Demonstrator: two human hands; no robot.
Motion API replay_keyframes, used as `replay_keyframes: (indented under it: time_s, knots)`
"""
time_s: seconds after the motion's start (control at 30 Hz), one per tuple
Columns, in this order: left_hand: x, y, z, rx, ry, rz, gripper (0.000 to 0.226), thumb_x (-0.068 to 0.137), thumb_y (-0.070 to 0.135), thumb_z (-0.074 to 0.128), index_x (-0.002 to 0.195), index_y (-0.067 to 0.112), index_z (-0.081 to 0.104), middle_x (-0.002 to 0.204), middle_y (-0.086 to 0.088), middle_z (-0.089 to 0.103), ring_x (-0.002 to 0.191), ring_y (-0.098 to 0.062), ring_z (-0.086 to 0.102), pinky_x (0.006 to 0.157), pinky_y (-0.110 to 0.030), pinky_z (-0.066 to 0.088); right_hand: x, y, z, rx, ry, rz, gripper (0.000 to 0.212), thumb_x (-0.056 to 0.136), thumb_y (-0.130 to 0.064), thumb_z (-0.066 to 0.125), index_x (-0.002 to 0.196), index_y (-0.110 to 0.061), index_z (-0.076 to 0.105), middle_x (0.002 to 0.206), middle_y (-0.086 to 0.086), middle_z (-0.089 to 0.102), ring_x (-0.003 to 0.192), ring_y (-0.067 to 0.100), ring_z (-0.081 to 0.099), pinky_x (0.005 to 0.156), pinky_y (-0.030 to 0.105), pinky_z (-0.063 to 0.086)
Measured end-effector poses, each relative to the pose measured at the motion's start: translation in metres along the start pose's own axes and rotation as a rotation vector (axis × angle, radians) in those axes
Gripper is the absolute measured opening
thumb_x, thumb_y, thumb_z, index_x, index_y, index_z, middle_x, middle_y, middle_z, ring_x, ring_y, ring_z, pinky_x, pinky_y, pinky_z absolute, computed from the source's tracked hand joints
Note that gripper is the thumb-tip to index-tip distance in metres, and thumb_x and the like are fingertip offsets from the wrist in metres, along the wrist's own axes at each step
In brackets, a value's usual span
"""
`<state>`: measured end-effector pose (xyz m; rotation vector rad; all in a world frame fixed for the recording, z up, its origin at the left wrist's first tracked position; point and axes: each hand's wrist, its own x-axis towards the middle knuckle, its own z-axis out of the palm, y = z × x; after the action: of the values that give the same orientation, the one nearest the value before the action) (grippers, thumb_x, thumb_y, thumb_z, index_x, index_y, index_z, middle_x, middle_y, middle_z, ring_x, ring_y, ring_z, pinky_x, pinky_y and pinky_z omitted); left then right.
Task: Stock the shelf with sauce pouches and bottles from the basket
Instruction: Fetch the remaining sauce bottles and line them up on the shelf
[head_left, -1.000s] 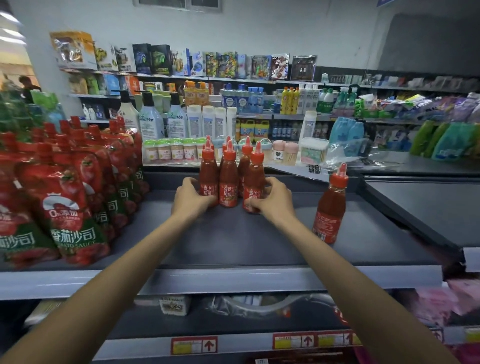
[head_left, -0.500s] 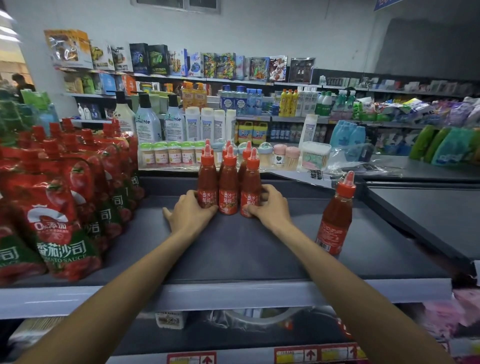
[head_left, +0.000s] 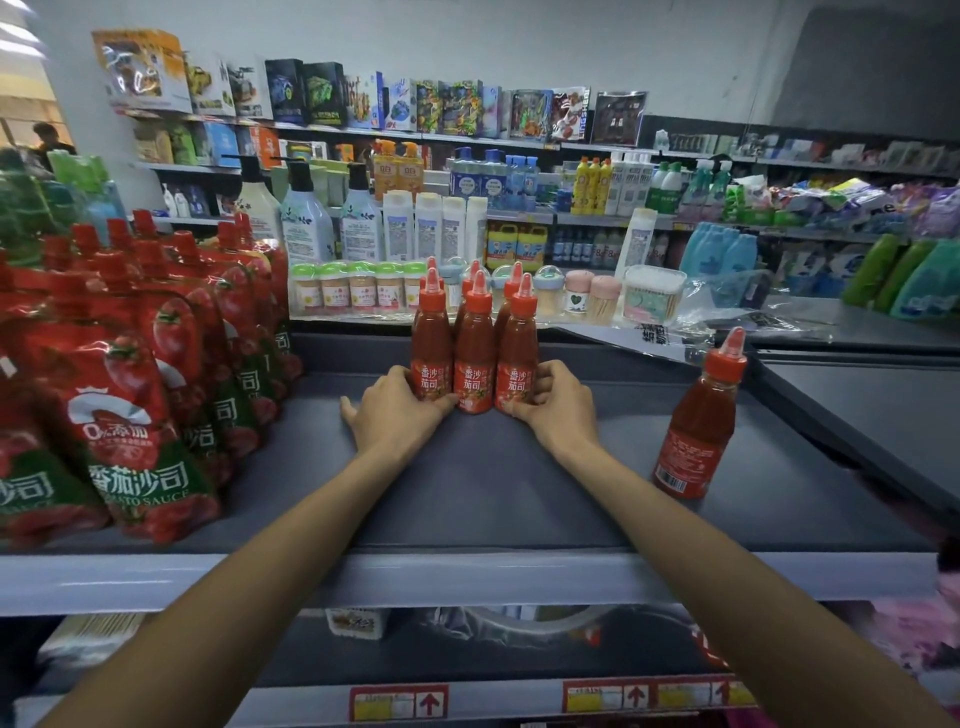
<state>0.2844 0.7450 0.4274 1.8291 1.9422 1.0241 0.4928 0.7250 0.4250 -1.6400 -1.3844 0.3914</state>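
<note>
Both hands are sitting lower on the sauce bottles than a second ago, having slid from the bodies down to the bases, while the lone bottle is keeping its place off to the right. Those clustered bottles are standing upright at the middle back of the shelf, long axes vertical, pointed red caps aiming straight up and labels facing the person. The left hand is pressing nearly straight fingers against the foot of the leftmost bottle, its thumb splaying out over the shelf. The right hand is curling its fingers round the lower part of the rightmost bottle, gripping it. Well to the left, sauce pouches are standing in rows, spouts pointing up.
</note>
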Motion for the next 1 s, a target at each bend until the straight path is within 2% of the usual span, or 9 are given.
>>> replay_keyframes:
  time_s: [0.2,0.3,0.4,0.63,0.83,1.0]
  knots:
    - [0.000,0.003,0.001,0.046,-0.006,-0.007,0.084,0.057,0.093,0.063,0.110,0.028,0.059,0.118,0.002,0.071,0.123,-0.029,0.062,0.117,-0.063,0.022,-0.002,0.000,-0.001,-0.014,-0.006,-0.006,0.050,0.071,-0.031,0.093,0.108,-0.025,0.060,0.096,-0.009,0.073,0.085,0.009,0.070,0.086,0.042,0.060]
    - [0.000,0.005,0.001,0.052,-0.003,-0.012,0.093,0.049,0.098,0.058,0.109,0.028,0.059,0.116,0.002,0.072,0.122,-0.029,0.062,0.115,-0.063,0.024,-0.006,-0.005,-0.001,-0.056,-0.006,-0.022,0.065,0.063,-0.047,0.094,0.112,-0.025,0.058,0.105,-0.007,0.075,0.095,0.013,0.071,0.089,0.042,0.058]
    - [-0.001,0.008,0.000,0.073,0.007,-0.012,0.093,0.052,0.096,0.061,0.112,0.025,0.057,0.118,0.000,0.070,0.124,-0.030,0.061,0.115,-0.064,0.025,-0.008,-0.014,0.001,-0.150,-0.001,-0.041,0.073,0.062,-0.057,0.091,0.112,-0.020,0.054,0.113,-0.001,0.072,0.106,0.022,0.067,0.086,0.040,0.055]
    - [0.000,0.008,0.002,0.079,0.008,-0.006,0.099,0.051,0.099,0.059,0.115,0.024,0.056,0.123,-0.002,0.068,0.126,-0.031,0.059,0.115,-0.065,0.025,-0.004,-0.015,0.003,-0.144,0.015,-0.024,0.058,0.072,-0.048,0.089,0.108,-0.019,0.054,0.114,0.002,0.070,0.108,0.025,0.066,0.077,0.033,0.047]
    - [-0.001,0.006,0.002,0.087,0.004,0.004,0.096,0.056,0.096,0.062,0.117,0.022,0.056,0.125,-0.002,0.068,0.127,-0.031,0.058,0.117,-0.065,0.024,-0.005,-0.007,0.001,-0.097,-0.017,-0.015,0.060,0.070,-0.041,0.091,0.116,-0.020,0.057,0.115,0.000,0.072,0.106,0.021,0.068,0.091,0.040,0.056]
    - [-0.001,0.005,0.001,0.078,0.001,0.016,0.090,0.060,0.093,0.064,0.116,0.022,0.056,0.124,-0.003,0.068,0.127,-0.031,0.059,0.117,-0.064,0.024,0.000,0.000,0.005,-0.063,0.006,0.016,0.052,0.068,-0.040,0.092,0.106,-0.027,0.059,0.105,-0.005,0.074,0.098,0.018,0.071,0.089,0.044,0.058]
